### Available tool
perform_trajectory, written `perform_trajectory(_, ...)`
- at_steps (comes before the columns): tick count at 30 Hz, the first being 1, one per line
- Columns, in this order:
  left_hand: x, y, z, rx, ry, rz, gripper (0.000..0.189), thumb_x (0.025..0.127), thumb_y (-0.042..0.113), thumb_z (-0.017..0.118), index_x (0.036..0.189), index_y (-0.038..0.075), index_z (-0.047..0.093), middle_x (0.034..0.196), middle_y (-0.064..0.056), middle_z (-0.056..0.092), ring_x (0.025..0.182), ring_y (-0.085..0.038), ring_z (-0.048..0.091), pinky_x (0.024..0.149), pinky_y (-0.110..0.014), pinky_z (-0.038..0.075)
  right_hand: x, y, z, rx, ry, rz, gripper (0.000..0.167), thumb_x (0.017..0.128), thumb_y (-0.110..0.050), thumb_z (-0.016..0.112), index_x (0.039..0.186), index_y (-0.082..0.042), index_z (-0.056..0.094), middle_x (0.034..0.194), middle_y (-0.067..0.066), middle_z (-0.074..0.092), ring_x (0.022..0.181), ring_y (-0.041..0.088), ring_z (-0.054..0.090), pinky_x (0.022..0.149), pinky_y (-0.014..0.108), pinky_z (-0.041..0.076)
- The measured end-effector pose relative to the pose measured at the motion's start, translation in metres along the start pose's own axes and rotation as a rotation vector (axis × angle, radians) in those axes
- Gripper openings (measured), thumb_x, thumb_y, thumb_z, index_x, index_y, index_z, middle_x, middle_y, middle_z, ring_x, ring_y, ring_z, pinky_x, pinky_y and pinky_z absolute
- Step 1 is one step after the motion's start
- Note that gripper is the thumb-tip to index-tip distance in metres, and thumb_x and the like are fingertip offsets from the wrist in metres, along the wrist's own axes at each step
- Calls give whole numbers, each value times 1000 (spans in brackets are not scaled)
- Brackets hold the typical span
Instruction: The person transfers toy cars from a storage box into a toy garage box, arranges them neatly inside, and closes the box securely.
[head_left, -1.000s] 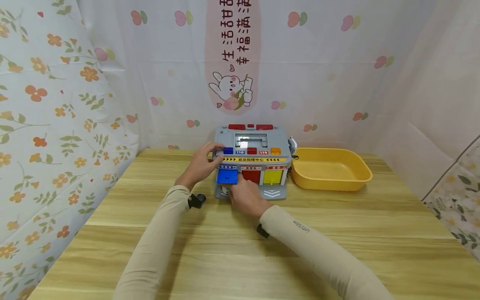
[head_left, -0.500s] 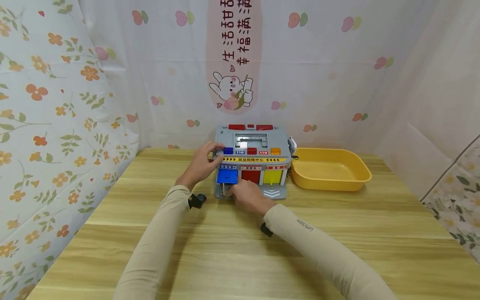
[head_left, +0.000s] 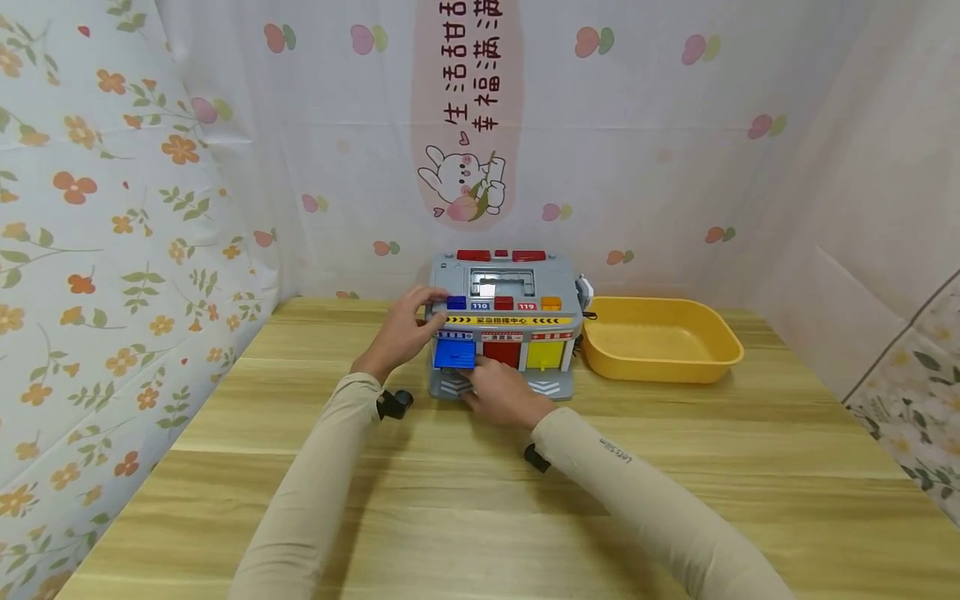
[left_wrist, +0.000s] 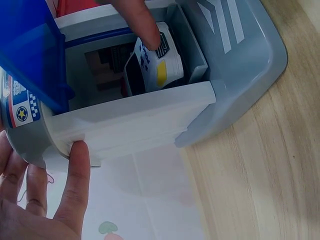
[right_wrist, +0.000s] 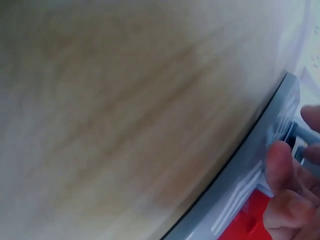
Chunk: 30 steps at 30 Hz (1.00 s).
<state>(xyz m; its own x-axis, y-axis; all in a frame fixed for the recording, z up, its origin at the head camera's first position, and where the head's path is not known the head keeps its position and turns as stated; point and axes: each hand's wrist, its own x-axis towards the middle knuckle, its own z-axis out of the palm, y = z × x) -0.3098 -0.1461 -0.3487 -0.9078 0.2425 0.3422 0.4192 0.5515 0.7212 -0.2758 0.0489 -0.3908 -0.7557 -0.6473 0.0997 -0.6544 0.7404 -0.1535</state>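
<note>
A grey toy rescue station stands at the back of the table, its blue garage door raised. Inside the bay below that door lies a white toy police car, seen in the left wrist view with one fingertip of my right hand on its end. My right hand reaches in low at the front, thumb apart from the other fingers. At the station's left corner my left hand holds the roof edge, with one digit pressed against the white side wall.
A yellow plastic tub sits just right of the station. The red door and yellow door are down. Patterned cloth hangs behind the wooden table.
The toy car has gone deeper into the bay and is now hidden in the head view. My right hand has shifted slightly right, while the left hand stays in place.
</note>
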Motion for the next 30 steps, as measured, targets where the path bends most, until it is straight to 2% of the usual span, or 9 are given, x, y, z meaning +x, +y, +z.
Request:
perform_trajectory(7,-1,-4,-4,5,-42,9,39,103,24,56,140,13,56,138,-11,55,129,-28,51,107,-51,50,-4,7,-5,59,-30,24,43,94,-22,69,131,-1,63,126,16,65,108,27,65,99,43,56)
perform_trajectory(11,-3,-5,-6,-3,-83,-6,47,101,27,60,146,17,51,141,-11,52,130,-28,50,108,-50,49,-10,14,-10,93,-49,22,40,95,-24,69,129,-4,65,124,12,66,104,23,63,98,41,56)
perform_trajectory(15,-5,-6,-7,9,-130,-20,66,93,31,72,151,21,44,145,-10,48,133,-29,48,110,-48,48,-17,23,-16,156,-81,27,35,96,-23,67,128,-9,67,122,10,68,104,20,62,100,40,55)
perform_trajectory(19,-6,-6,-3,9,-155,7,86,81,26,85,154,19,39,144,-9,45,136,-29,46,111,-47,47,-26,34,-26,177,-84,17,29,96,-21,67,122,-9,71,116,8,71,100,18,63,97,38,56)
perform_trajectory(21,-6,-6,0,31,-144,20,94,76,20,88,155,18,37,143,-10,45,136,-30,44,112,-48,47,-31,38,-32,176,-76,3,26,96,-21,68,119,-9,72,111,6,72,94,16,63,91,35,57)
perform_trajectory(24,-6,-5,6,135,-102,24,101,71,19,92,155,19,36,142,-9,43,134,-29,39,114,-51,44,-38,43,-43,180,-49,-5,23,96,-20,67,116,-10,73,104,3,72,84,12,60,80,28,55)
perform_trajectory(28,-5,-4,15,294,-31,14,102,69,21,94,153,20,36,139,-10,41,130,-30,34,115,-51,42,-47,47,-58,207,55,-23,21,96,-17,67,113,-8,73,99,2,73,80,11,58,74,23,52)
perform_trajectory(30,-4,-4,20,352,5,22,102,67,20,95,152,18,37,137,-11,41,127,-30,34,113,-49,43,-52,49,-65,226,130,-33,19,95,-15,67,110,-7,74,97,3,74,81,12,60,73,25,54)
